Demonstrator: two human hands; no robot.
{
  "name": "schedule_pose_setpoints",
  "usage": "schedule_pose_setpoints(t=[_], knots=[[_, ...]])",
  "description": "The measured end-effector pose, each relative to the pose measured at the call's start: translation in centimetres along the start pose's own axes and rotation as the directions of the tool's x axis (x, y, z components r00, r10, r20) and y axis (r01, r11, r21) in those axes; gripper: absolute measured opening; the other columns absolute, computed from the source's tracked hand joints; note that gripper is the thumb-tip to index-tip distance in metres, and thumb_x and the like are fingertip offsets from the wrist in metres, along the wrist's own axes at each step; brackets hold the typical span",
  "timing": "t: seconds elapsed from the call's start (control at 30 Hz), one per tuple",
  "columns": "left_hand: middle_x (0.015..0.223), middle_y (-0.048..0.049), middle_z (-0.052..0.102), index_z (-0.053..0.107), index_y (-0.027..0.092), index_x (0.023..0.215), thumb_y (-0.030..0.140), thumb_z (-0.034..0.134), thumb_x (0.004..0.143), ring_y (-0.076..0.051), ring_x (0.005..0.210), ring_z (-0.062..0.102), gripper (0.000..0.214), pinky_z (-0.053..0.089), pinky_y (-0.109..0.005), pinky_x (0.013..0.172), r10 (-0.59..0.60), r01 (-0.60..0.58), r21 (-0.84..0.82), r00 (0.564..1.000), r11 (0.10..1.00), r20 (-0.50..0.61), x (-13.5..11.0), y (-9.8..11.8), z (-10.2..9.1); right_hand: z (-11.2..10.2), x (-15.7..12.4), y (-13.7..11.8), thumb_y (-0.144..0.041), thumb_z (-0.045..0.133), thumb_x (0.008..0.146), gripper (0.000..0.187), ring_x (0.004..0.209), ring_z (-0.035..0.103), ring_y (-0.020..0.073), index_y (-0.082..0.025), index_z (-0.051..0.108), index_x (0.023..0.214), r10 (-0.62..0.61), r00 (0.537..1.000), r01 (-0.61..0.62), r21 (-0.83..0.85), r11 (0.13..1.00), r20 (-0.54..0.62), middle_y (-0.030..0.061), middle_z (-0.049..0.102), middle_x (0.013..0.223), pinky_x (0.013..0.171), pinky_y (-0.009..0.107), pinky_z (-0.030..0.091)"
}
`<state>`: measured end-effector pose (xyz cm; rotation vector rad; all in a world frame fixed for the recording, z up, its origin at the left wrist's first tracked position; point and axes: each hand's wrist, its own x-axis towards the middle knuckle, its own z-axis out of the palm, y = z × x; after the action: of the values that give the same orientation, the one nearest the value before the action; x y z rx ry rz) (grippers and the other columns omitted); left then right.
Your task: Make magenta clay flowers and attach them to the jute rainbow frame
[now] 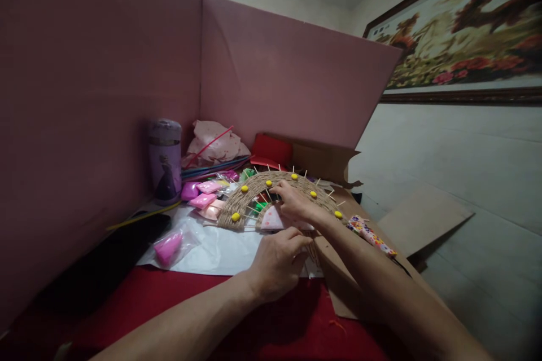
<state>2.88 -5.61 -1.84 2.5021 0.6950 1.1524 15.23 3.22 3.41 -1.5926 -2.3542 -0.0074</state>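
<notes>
The twine arch (pixel 256 185) lies at twelve o'clock from the curled left hand (pixel 279 260), its long axis running nine to three, while the nearer right hand (pixel 291 201), fingers bent, is at its inner edge; whether either grips anything, I cannot tell.

The brown twine-wrapped arch (pixel 256 187) is partly hidden by the bare right hand (pixel 292 201). Fingertip contact of the bare left hand (pixel 277 262) is indistinct. Brown-framed floral picture (pixel 466 39): cut off at right.
</notes>
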Motion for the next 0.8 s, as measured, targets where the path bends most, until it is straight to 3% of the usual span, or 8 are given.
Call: schedule_pose_setpoints(t=[0.13, 0.23, 0.37, 0.53, 0.6, 0.7, 0.8], knots=[[0.087, -0.0054, 0.064, 0.066, 0.018, 0.090, 0.012, 0.048, 0.081, -0.016, 0.079, 0.060, 0.021, 0.048, -0.029, 0.070, 0.052, -0.051, 0.026, 0.998, 0.998, -0.046, 0.0, 0.0, 0.2, 0.3, 0.3, -0.3, -0.010, 0.053, 0.075, 0.017, 0.082, 0.055, 0.0189, -0.015, 0.065, 0.085, 0.043, 0.999, -0.043, -0.005, 0.999, -0.004, 0.0105, 0.055, 0.102, 0.069, 0.028, 0.037], [0.084, -0.0058, 0.064, 0.066, 0.017, 0.084, 0.013, 0.046, 0.083, -0.016, 0.076, 0.059, 0.021, 0.047, -0.028, 0.067, 0.088, -0.085, 0.043, 0.993, 0.995, -0.075, -0.1, 0.1, 0.2, 0.1, 0.3, -0.7, -0.010, 0.052, 0.076, 0.010, 0.076, 0.054, 0.0171, -0.014, 0.061, 0.078, 0.057, 0.998, -0.057, 0.056, 0.997, -0.005, 0.0091, 0.058, 0.090, 0.065, 0.027, 0.036], [0.080, -0.0055, 0.063, 0.065, 0.016, 0.077, 0.013, 0.046, 0.083, -0.015, 0.073, 0.058, 0.020, 0.046, -0.027, 0.065, 0.111, -0.104, 0.088, 0.991, 0.991, -0.079, 0.0, 0.1, 0.2, 0.0, -0.1, -1.7, -0.017, 0.043, 0.085, 0.014, 0.058, 0.050, 0.0102, -0.015, 0.056, 0.081, 0.007, 0.995, -0.029, 0.227, 0.974, 0.097, 0.0002, 0.057, 0.065, 0.055, 0.021, 0.036], [0.075, -0.0056, 0.064, 0.065, 0.015, 0.074, 0.012, 0.045, 0.082, -0.015, 0.070, 0.058, 0.021, 0.044, -0.027, 0.063, 0.184, -0.176, 0.107, 0.981, 0.979, -0.066, 0.0, 0.2, 0.2, -0.5, -1.8, -2.8, -0.024, 0.049, 0.081, 0.013, 0.050, 0.043, 0.0074, -0.016, 0.056, 0.074, -0.070, 0.968, -0.024, 0.370, 0.929, 0.240, -0.0038, 0.051, 0.058, 0.046, 0.018, 0.032], [0.072, -0.0056, 0.064, 0.064, 0.015, 0.072, 0.011, 0.045, 0.081, -0.015, 0.068, 0.057, 0.021, 0.044, -0.027, 0.062, 0.228, -0.220, 0.110, 0.971, 0.969, -0.071, -0.1, 0.2, 0.2, -1.0, -2.8, -2.9, -0.026, 0.051, 0.080, 0.015, 0.050, 0.039, 0.0069, -0.016, 0.054, 0.070, -0.112, 0.949, -0.051, 0.496, 0.867, 0.294, -0.0040, 0.048, 0.057, 0.046, 0.019, 0.030], [0.069, -0.0050, 0.065, 0.063, 0.015, 0.071, 0.010, 0.045, 0.079, -0.015, 0.068, 0.056, 0.020, 0.044, -0.027, 0.062, 0.318, -0.311, 0.098, 0.946, 0.945, -0.067, 0.0, 0.6, -0.1, -1.9, -4.5, -2.6, -0.029, 0.050, 0.080, 0.022, 0.051, 0.035, 0.0063, -0.016, 0.048, 0.062, -0.154, 0.955, -0.045, 0.637, 0.769, 0.255, -0.0040, 0.044, 0.058, 0.046, 0.019, 0.029], [0.076, -0.0052, 0.067, 0.063, 0.016, 0.075, 0.010, 0.045, 0.080, -0.016, 0.074, 0.057, 0.020, 0.047, -0.028, 0.068, 0.393, -0.389, 0.060, 0.916, 0.919, -0.081, 0.1, 1.1, -0.5, -2.8, -6.7, -1.4, -0.037, 0.052, 0.079, 0.033, 0.048, 0.029, 0.0058, -0.017, 0.040, 0.056, -0.058, 0.971, -0.101, 0.617, 0.780, 0.231, -0.0055, 0.036, 0.054, 0.043, 0.019, 0.024]])
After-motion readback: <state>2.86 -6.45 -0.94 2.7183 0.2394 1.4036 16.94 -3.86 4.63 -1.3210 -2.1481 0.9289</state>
